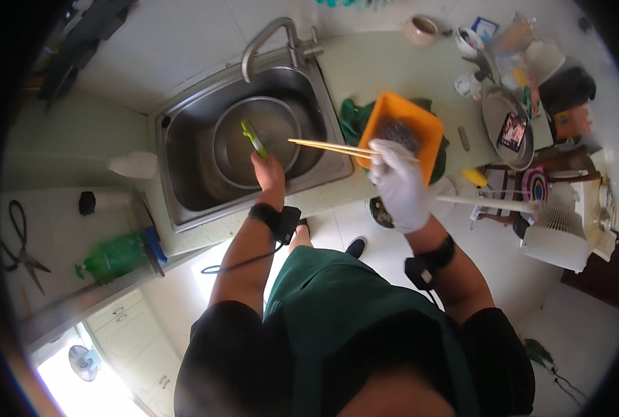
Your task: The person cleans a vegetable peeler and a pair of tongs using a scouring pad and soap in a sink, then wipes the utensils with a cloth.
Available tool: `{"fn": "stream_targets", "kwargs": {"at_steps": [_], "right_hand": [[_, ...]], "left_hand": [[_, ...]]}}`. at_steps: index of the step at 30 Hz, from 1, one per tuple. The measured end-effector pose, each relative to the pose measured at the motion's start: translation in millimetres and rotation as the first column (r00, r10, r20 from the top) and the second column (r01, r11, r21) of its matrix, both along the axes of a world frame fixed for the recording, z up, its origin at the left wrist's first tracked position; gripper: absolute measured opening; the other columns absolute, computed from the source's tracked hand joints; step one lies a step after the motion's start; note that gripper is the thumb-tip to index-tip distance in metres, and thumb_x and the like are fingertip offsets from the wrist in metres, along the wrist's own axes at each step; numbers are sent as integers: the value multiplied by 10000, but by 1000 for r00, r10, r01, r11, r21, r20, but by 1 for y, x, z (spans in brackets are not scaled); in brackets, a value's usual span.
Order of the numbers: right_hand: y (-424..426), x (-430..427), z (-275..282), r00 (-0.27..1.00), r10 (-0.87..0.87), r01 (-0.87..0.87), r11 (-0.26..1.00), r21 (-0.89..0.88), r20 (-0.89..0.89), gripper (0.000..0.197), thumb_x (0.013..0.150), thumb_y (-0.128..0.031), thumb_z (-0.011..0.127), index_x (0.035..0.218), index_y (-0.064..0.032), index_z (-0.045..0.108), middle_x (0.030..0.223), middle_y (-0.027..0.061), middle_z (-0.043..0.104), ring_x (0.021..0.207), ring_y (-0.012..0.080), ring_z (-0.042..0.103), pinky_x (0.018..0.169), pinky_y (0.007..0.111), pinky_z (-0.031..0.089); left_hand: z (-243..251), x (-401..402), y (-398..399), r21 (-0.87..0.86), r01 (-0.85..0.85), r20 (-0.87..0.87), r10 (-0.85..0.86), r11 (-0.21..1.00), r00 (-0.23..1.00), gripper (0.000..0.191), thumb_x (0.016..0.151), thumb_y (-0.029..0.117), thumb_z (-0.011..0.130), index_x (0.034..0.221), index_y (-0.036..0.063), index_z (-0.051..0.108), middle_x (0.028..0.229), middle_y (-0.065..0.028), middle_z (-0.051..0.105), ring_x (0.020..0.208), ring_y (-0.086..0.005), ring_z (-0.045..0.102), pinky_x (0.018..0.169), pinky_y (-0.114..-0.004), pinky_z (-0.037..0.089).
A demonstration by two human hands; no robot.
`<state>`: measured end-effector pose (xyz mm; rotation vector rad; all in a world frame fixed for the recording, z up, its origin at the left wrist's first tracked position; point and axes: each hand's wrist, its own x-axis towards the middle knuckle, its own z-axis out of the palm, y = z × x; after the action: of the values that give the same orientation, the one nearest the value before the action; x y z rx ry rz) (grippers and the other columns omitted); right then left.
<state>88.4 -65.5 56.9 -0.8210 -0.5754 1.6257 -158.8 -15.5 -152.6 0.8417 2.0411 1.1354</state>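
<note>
My bare left hand (269, 172) grips the end of a green-handled kitchen tool (254, 138), possibly a peeler, over a round metal basin (236, 161). That basin rests inside a stainless steel sink (189, 156) and seems to contain some liquid. In my right hand (400, 190), which wears a white glove, is a pair of wooden chopsticks (330, 147) whose tips point left past the sink's right rim. Beneath this hand stands an orange plastic tub (430, 125) with a dark, shiny bundle (399, 134) in it, too blurred to identify. A green cloth (355, 117) lies under the tub.
Behind the sink rises a faucet (291, 41). Scissors (25, 250) and a green pump bottle (116, 258) lie at the left. Rightward are a spray bottle (468, 83), an oval metal tray (492, 109) holding a phone (512, 131), and a white fan (557, 234).
</note>
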Motion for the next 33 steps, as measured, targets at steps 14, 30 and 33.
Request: {"fn": "stream_targets", "kwargs": {"at_steps": [14, 30, 33], "right_hand": [[141, -187, -250, 966, -108, -105, 666, -739, -234, 320, 876, -172, 554, 1113, 25, 466, 1006, 146, 546, 874, 245, 588, 754, 316, 541], [162, -229, -233, -555, 292, -394, 733, -555, 779, 659, 785, -100, 574, 1373, -118, 278, 1292, 181, 407, 1061, 344, 525, 853, 405, 464], [147, -243, -240, -559, 365, -548, 512, -662, 745, 657, 802, -9, 454, 1395, -113, 192, 1117, 244, 527, 981, 376, 568, 798, 439, 474]], "left_hand": [[-29, -147, 26, -340, 97, 612, 142, 935, 778, 278, 777, 81, 545, 1047, 62, 482, 795, -80, 601, 666, -163, 559, 519, -284, 407], [-75, -140, 76, -588, 447, 154, -449, 674, 880, 694, 845, 162, 590, 1363, -56, 182, 1148, -268, 520, 974, -328, 576, 794, -404, 470], [-80, -137, 76, -573, 502, 127, -535, 648, 835, 702, 864, 186, 559, 1369, -62, 138, 1173, -289, 508, 1005, -337, 574, 797, -414, 472]]}}
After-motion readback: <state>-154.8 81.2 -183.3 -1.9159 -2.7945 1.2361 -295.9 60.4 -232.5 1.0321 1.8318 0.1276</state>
